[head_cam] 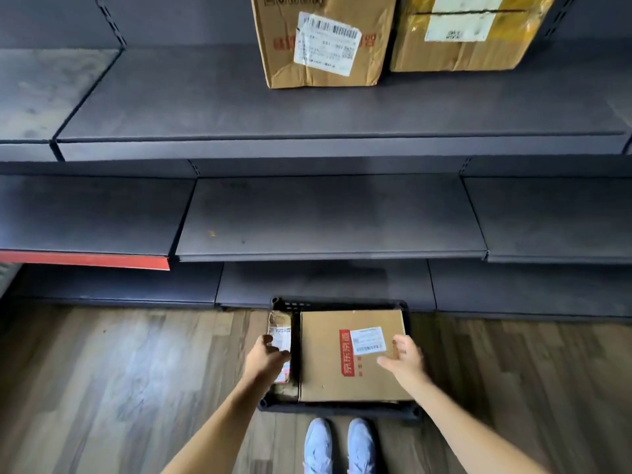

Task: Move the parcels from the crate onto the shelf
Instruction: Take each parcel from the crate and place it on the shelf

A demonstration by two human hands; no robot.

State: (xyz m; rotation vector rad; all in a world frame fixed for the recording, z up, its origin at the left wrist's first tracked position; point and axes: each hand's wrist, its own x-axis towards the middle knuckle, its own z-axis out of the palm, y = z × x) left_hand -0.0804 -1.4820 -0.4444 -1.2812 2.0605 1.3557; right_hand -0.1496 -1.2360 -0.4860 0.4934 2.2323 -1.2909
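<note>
The shelf (328, 107) is dark grey throughout, with one red front strip (85, 260) at the lower left. On it stand two brown cardboard boxes: the left box (321, 42) has a white label printed with black barcodes and red lettering beside it, and the right box (468, 32) shows a white label crossed by yellowish tape. The crate (338, 410) is black. Inside it, the large parcel (349, 357) is plain tan with a red band of white characters and a white barcode label; the narrow parcel (281, 340) is brown with a white printed label. The floor (119, 371) is grey-brown wood grain. The shoes (338, 446) are pale blue.
</note>
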